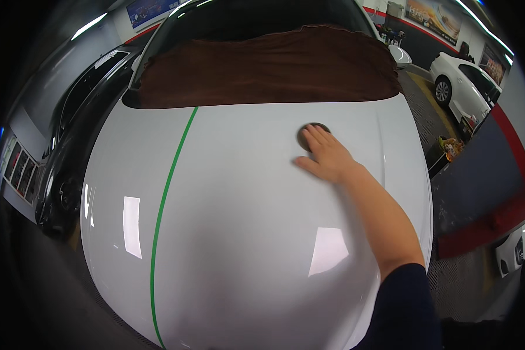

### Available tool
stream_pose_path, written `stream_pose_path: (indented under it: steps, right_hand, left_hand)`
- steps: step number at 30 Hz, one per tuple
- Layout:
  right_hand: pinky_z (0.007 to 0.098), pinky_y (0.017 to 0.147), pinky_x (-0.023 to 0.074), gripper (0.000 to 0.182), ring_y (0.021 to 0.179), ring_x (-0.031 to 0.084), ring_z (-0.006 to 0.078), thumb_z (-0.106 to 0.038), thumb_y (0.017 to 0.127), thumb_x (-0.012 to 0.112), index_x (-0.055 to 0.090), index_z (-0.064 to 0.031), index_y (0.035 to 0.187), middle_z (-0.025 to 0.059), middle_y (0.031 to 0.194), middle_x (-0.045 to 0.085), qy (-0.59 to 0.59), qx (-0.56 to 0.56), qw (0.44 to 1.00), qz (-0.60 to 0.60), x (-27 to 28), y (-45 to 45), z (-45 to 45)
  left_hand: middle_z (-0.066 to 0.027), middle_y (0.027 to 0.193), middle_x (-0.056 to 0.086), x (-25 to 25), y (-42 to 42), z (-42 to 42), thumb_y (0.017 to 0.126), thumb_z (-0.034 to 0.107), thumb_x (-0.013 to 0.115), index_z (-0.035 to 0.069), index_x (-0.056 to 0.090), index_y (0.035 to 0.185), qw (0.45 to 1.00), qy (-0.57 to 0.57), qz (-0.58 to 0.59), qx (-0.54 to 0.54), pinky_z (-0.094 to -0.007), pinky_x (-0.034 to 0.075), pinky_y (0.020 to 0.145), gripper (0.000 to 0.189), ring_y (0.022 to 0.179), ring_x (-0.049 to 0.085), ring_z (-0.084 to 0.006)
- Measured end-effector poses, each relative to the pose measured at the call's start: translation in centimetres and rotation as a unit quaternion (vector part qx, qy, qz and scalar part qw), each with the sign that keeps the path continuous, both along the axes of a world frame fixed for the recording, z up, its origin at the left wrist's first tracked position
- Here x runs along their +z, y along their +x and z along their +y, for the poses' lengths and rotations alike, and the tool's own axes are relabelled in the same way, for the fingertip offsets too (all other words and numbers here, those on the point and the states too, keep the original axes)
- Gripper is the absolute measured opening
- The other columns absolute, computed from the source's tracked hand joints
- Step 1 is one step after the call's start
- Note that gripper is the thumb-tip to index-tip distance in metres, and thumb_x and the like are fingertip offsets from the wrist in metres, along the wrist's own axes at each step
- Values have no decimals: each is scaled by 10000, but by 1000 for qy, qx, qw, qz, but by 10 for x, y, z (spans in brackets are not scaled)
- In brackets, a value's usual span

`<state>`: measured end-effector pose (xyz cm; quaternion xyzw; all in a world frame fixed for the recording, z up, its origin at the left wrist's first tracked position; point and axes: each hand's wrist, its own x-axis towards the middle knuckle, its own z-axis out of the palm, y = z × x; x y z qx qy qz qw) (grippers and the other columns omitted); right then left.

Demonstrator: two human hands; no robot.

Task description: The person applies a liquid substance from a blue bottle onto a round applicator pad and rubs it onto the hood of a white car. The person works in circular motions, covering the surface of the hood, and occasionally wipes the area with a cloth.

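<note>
My right hand (pixel 330 157) reaches out over the white car hood (pixel 245 183), palm down. Its fingers lie flat across a round dark pad (pixel 303 141) that rests against the paint on the upper right part of the hood. The thumb sticks out to the left, off the pad. Slight blur shows around the hand. A strip of green masking tape (pixel 159 210) runs lengthwise down the left part of the hood. My left hand is out of view.
Brown cloth (pixel 267 65) covers the lower windshield (pixel 262 17). A black car (pixel 87 100) stands close on the left. To the right are a grey and red partition (pixel 485 175), a bin (pixel 437 155) with things in it, and another white car (pixel 463 83).
</note>
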<state>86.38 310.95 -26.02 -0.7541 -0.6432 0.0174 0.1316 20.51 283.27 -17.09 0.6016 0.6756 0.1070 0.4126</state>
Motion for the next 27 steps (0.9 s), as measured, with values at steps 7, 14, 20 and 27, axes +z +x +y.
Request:
stream_pose_path:
  steps: [7,14,20,27]
  right_hand:
    - [445,1363,193,1024,1670,193,388,-684,1031,504,266,58,1695,241,1790,232,8,-332,943,5,26,154,-11]
    - [462,1361,184,991,1672,179,389,-663,1064,456,289,103,1670,277,1771,255,-22,-166,986,-14,6,136,-78]
    - [482,1346,222,990,1634,266,437,-649,1051,508,330,127,1638,306,1732,323,33,-70,996,-37,-25,52,-123]
    - [498,1310,314,756,1581,374,425,-437,1058,609,456,92,1575,284,1661,450,82,-184,978,-60,-10,4,-191]
  left_hand:
    - [-103,1163,759,-20,-14,-1,732,67,1001,-5,673,1316,1000,17,1,-21,-347,604,917,673,1032,727,-189]
    - [-110,1169,763,-2,-8,6,723,88,1006,-4,675,1329,999,11,10,-46,-351,601,942,696,1053,730,-195]
    - [-114,1178,766,0,-6,7,720,98,1004,-3,675,1338,997,16,-7,-80,-357,597,965,707,1070,732,-200]
    - [-114,1222,769,-19,-9,19,723,106,993,-1,669,1360,990,27,-85,-112,-383,586,1018,722,1112,736,-220]
